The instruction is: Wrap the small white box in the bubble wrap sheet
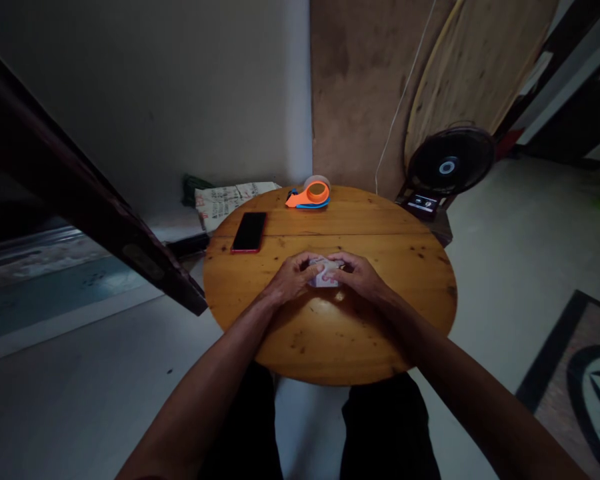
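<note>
Near the middle of the round wooden table (325, 353), both hands grip a small pale box (324, 281) with pinkish marks. My left hand (294, 275) holds its left side, thumb laid across the near face. On the opposite side my right hand (356, 272) is closed on it, its thumb also over the front. The fingers cover much of the box, so its print and far side cannot be made out. Beyond the hands lies an orange and blue tape dispenser (307, 195) with a roll of clear tape. A dark-screened phone (249, 232) in a red case rests at the left.
A black round fan (451, 163) stands on the floor behind the table's right side. Printed sacking (230, 200) lies at the table's back left, by the wall. A dark wooden beam (145, 261) slants down toward the table's left edge.
</note>
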`<act>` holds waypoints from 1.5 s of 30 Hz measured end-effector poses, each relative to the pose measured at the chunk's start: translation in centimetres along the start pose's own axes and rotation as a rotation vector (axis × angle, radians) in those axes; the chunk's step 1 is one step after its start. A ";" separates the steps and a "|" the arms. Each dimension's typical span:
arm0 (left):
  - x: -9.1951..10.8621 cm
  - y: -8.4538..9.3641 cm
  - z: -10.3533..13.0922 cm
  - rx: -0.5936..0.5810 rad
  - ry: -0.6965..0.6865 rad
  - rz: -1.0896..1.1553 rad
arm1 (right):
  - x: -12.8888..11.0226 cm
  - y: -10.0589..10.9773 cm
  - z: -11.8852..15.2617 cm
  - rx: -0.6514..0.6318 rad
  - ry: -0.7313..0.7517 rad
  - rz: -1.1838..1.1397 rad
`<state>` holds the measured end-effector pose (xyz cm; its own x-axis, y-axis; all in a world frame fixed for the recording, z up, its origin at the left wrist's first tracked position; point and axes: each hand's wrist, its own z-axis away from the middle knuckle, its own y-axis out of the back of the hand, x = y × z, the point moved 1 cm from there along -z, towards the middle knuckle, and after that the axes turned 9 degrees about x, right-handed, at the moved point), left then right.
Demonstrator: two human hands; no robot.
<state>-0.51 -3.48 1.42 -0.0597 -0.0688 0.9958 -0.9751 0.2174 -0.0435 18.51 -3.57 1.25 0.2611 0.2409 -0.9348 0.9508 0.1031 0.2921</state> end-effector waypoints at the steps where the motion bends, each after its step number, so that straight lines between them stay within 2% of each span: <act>1: 0.0 0.0 0.0 0.006 -0.002 -0.004 | 0.1 0.0 -0.1 0.011 0.022 0.022; 5: -0.2 -0.2 -0.3 0.027 -0.029 -0.020 | 0.1 -0.1 -0.3 0.069 0.146 0.109; 10: -0.4 -0.5 -0.6 0.033 0.005 0.039 | -0.1 -0.3 -0.2 0.007 0.135 0.108; 19: -1.0 -0.3 -0.9 0.127 -0.013 0.043 | 0.3 -0.7 0.0 0.051 0.249 0.162; 27: -0.4 -0.5 -0.9 0.130 -0.113 -0.057 | -0.7 -1.2 0.9 0.122 0.388 0.445; 33: -0.6 -0.6 -1.1 0.158 -0.145 -0.138 | -0.3 -1.3 0.9 0.156 0.398 0.496; 39: -0.7 -0.7 -1.1 0.155 -0.173 -0.194 | -0.5 -1.1 0.4 0.120 0.397 0.486; 45: -0.8 -0.8 -1.3 0.237 -0.236 -0.258 | -0.3 -1.0 -0.5 0.085 0.332 0.432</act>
<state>0.62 -2.35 0.72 0.1725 -0.3187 0.9320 -0.9850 -0.0645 0.1603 17.44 -3.27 1.33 0.5771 0.5370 -0.6153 0.7824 -0.1474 0.6051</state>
